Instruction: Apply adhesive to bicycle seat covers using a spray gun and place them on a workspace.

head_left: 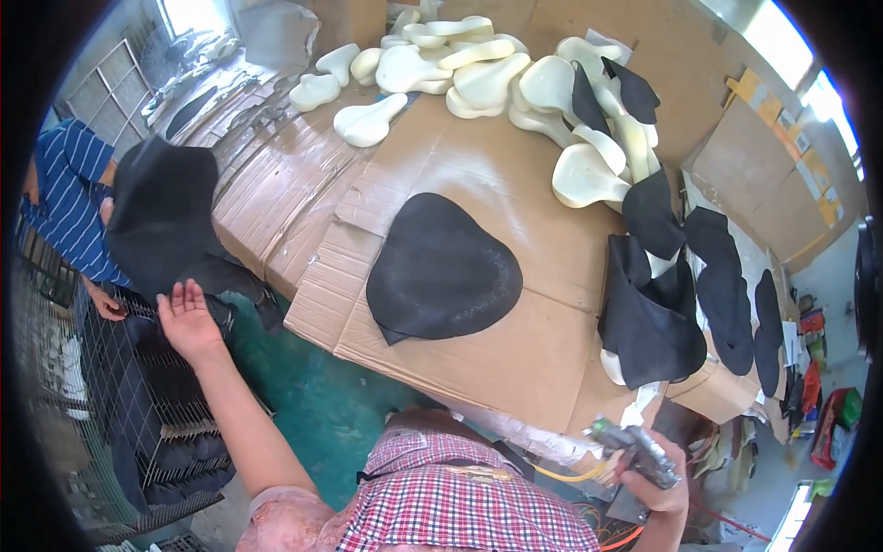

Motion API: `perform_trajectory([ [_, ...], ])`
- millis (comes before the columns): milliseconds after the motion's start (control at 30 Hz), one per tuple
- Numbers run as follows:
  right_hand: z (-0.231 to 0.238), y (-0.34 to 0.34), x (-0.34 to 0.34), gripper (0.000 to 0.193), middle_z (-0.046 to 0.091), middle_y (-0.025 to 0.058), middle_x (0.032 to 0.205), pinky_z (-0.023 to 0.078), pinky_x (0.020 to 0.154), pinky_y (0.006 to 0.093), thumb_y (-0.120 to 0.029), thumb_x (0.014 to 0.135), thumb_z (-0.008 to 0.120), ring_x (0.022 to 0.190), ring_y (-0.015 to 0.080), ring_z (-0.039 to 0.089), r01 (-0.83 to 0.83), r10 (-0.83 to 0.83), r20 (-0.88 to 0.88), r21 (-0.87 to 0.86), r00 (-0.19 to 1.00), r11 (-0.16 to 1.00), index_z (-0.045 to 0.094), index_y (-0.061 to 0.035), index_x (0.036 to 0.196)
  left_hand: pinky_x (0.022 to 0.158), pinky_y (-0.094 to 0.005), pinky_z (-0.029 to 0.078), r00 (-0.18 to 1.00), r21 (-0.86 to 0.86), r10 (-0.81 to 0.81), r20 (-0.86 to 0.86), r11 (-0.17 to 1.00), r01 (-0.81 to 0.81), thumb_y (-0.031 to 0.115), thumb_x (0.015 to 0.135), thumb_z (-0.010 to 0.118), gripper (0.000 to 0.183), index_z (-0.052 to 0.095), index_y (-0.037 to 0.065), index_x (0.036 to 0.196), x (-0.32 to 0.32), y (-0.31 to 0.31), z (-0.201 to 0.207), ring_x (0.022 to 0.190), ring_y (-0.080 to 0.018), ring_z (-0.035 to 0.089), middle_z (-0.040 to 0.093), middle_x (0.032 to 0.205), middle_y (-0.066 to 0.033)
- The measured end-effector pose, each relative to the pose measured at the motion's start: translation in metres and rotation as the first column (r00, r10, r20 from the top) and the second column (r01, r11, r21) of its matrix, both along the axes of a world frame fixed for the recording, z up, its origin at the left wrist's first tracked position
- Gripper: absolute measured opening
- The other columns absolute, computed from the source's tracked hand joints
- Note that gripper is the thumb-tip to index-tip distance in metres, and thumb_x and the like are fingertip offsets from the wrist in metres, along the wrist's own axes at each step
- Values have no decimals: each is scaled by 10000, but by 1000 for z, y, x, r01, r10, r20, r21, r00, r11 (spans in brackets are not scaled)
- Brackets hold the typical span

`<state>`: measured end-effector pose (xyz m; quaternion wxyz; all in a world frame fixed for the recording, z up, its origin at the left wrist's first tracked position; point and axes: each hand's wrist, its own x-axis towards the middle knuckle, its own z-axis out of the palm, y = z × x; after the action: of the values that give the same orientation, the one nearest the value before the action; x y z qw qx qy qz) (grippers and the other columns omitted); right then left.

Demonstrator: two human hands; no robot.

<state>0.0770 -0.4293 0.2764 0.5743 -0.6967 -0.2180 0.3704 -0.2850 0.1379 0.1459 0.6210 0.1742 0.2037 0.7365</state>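
Note:
My left hand (191, 322) is stretched out palm up, fingers spread and holding nothing, just below a black fabric piece (161, 212). That piece hangs beside a co-worker in a blue striped shirt (78, 193), whose one hand is at its edge. My right hand (667, 492) grips a metal spray gun (644, 455) at the table's front right edge; a yellow hose (570, 476) is near it. Between my hands, a black saddle-shaped cover (441, 267) lies flat on the cardboard-covered table (478, 377), with a faint whitish band along its right side.
Cream foam bicycle saddles (492, 83) are heaped along the table's far side. More black covers (648, 313) lie at the right, some draped over saddles. A wire rack (175, 396) with dark pieces stands at the left. Green floor (313, 396) shows beside the table.

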Motion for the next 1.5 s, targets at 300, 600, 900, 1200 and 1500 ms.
perform_trajectory([
  [300, -18, 58, 5, 568, 616, 109, 830, 502, 673, 290, 34, 728, 621, 729, 159, 605, 19, -38, 91, 198, 995, 980, 458, 54, 1271, 614, -242, 500, 698, -318, -306, -648, 941, 117, -25, 815, 588, 274, 566, 27, 1083, 154, -73, -109, 706, -136, 585, 588, 866, -52],
  [600, -6, 14, 9, 530, 616, 109, 824, 518, 671, 291, 15, 723, 622, 716, 152, 605, 155, -155, 126, 9, 980, 988, 486, 90, 1230, 857, -421, 458, -427, -258, -157, -890, 947, 190, 178, 755, 645, 348, 640, 94, 1092, 218, -117, -174, 949, -293, 589, 632, 973, -121],
  [900, 2, 22, 31, 540, 635, 96, 780, 487, 636, 254, 16, 669, 660, 699, 140, 616, -107, 109, 235, -24, 966, 994, 544, 46, 1196, 904, -455, 412, -620, -150, -61, -782, 984, 93, 226, 779, 678, 267, 646, 137, 1028, 234, -127, -169, 1059, -277, 535, 593, 1039, -89],
  [1200, 6, 18, 25, 500, 645, 73, 754, 460, 606, 228, 11, 652, 663, 666, 104, 604, -74, 78, 190, -30, 979, 997, 575, 56, 1141, 804, -367, 475, -295, -218, -170, -940, 966, 139, 75, 706, 635, 127, 662, 45, 826, 240, -113, -166, 887, -288, 593, 612, 916, -147],
  [1500, -7, -13, 20, 592, 643, 152, 840, 506, 649, 294, 48, 656, 636, 715, 186, 627, 58, -69, 129, 85, 989, 995, 522, 43, 1237, 745, -323, 494, 358, -509, -502, -787, 857, 81, 6, 737, 660, 513, 456, -52, 1204, 251, -127, -164, 847, -211, 604, 607, 1027, -142],
])
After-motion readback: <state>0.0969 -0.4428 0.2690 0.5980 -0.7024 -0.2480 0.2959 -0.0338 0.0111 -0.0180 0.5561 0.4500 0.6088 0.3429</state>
